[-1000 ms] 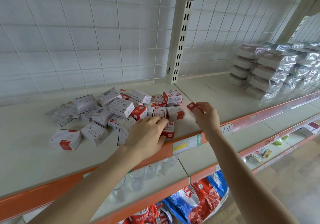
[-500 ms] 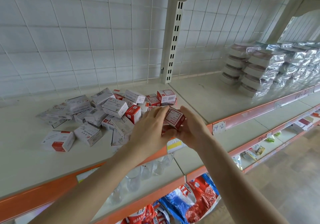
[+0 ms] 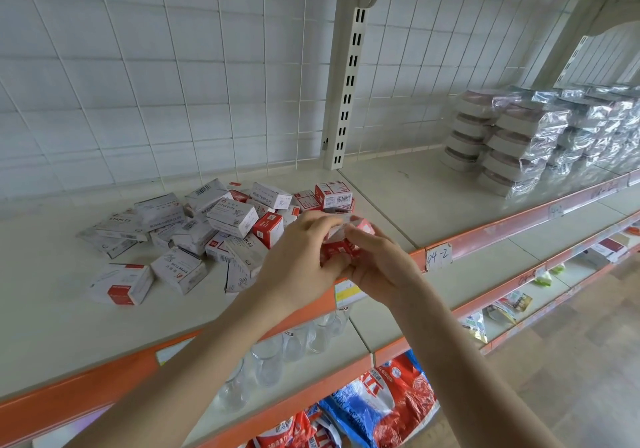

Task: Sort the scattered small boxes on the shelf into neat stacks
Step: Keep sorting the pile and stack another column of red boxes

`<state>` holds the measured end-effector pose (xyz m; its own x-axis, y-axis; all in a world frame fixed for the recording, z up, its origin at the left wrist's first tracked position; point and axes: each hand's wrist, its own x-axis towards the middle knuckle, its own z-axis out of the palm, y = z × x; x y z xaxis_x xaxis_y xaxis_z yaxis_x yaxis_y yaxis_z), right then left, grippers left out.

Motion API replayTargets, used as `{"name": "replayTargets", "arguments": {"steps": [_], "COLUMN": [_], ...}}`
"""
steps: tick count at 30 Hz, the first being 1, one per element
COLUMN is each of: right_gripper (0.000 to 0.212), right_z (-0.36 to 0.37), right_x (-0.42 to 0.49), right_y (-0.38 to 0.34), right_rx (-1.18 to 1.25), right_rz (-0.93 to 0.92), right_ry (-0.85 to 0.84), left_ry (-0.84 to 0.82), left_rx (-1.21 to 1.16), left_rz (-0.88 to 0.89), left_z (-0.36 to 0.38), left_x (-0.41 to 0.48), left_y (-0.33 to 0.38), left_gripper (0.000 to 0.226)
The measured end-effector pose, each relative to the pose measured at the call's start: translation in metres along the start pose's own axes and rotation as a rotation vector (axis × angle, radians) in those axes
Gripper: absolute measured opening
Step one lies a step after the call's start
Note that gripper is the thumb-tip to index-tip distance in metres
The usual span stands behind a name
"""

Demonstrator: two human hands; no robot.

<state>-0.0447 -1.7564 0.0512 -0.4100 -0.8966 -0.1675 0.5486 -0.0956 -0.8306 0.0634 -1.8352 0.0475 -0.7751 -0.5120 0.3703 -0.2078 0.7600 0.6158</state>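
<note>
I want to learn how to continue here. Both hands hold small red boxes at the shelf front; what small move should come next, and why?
Probably set the red boxes down on the bare shelf right of the pile, squared as a first stack. The left hand and right hand hold them pressed together, while the pile lies jumbled.

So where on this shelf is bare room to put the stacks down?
Bare shelf lies right of the box pile, as far as the foil-wrapped packs. Another bare patch lies left and in front of the pile, along the orange edge. The pile itself is crowded.
</note>
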Motion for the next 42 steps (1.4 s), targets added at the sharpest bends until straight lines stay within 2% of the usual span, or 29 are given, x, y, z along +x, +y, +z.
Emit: {"name": "replayTargets", "arguments": {"steps": [2,7,10,14,18,22,25,27,30,32,42], "right_gripper": [0.056,0.055,0.053,0.044,0.048,0.049,0.045,0.047,0.046,0.042,0.043], "right_z": [-0.002,-0.001,-0.006,-0.014,-0.014,-0.011,-0.013,-0.017,-0.025,-0.029,-0.028], "right_x": [0.002,0.001,0.001,-0.002,-0.008,-0.008,-0.007,-0.005,-0.001,0.001,0.000], "right_y": [0.001,0.006,0.007,0.002,-0.004,-0.012,-0.015,-0.015,-0.009,-0.004,0.002], "right_rx": [0.050,0.081,0.079,-0.144,-0.695,-1.080,-1.299,-1.429,-1.516,-1.547,-1.584], "right_rz": [-0.039,-0.072,-0.066,-0.150,-0.236,-0.298,-0.364,-0.377,-0.361,-0.333,-0.318], "right_ry": [0.039,-0.006,-0.006,-0.025,-0.029,-0.018,0.050,0.144,0.286,0.318,0.337], "left_ry": [0.015,0.040,0.037,0.017,-0.031,-0.057,-0.052,-0.073,-0.213,-0.281,-0.263], "left_rx": [0.016,0.017,-0.007,-0.022,-0.035,-0.025,0.015,0.157,0.437,0.532,0.596], "left_rz": [-0.033,-0.089,-0.081,-0.032,0.050,0.125,0.127,0.091,0.033,0.033,0.033], "left_z": [0.001,0.005,0.005,-0.001,-0.007,-0.009,-0.007,-0.008,-0.006,-0.004,0.001], "left_x": [-0.002,-0.003,0.000,0.003,0.007,0.006,0.006,0.006,0.008,0.009,0.005], "left_y": [0.002,0.007,0.004,-0.002,-0.007,-0.011,-0.015,-0.014,-0.016,-0.017,-0.016], "left_gripper": [0.053,0.050,0.057,0.065,0.065,0.063,0.060,0.061,0.067,0.060,0.044]}}
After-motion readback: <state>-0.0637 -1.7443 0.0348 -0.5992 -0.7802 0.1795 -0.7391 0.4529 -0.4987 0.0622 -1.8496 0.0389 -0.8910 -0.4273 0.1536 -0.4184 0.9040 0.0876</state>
